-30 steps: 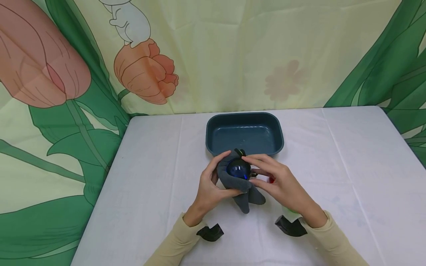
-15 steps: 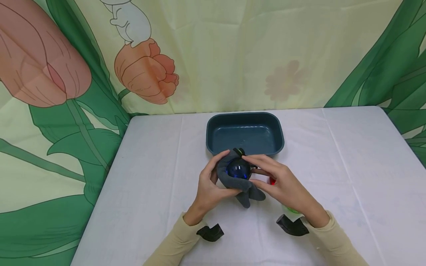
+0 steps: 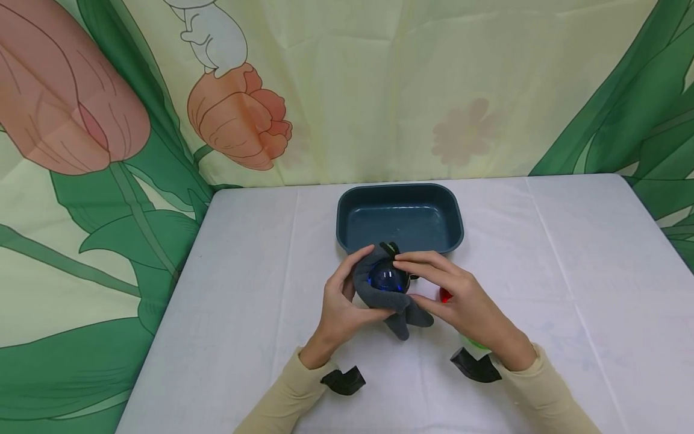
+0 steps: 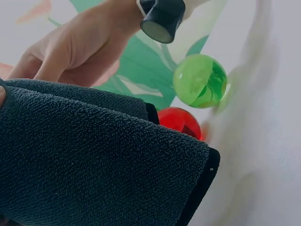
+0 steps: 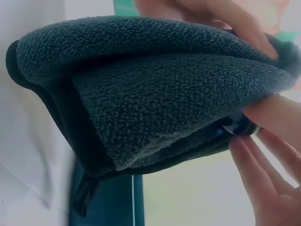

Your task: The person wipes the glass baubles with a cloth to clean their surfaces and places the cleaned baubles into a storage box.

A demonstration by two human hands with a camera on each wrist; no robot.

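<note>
In the head view a shiny dark blue ball (image 3: pixel 387 277) sits in the fold of a dark grey-blue towel (image 3: pixel 374 295) with black trim. My left hand (image 3: pixel 344 307) grips the towel round the ball, thumb below and fingers behind. From the other side my right hand (image 3: pixel 455 289) holds the ball, fingertips on its upper right and thumb low beside the towel's edge. Both hands are raised in front of the bin. The towel's corners hang down. In the right wrist view only a small part of the ball (image 5: pixel 240 125) shows beneath the cloth.
A dark teal bin (image 3: pixel 399 220) stands on the white-covered table (image 3: pixel 244 271), just behind the hands. A red ball (image 4: pixel 178 121) and a clear green ball (image 4: pixel 200 81) lie on the table, partly hidden by the right hand and forearm in the head view. A printed curtain (image 3: pixel 347 90) hangs behind.
The towel's hanging corners have risen slightly and shifted right. The right fingers have shifted slightly on the ball; the left hand keeps its grip.
</note>
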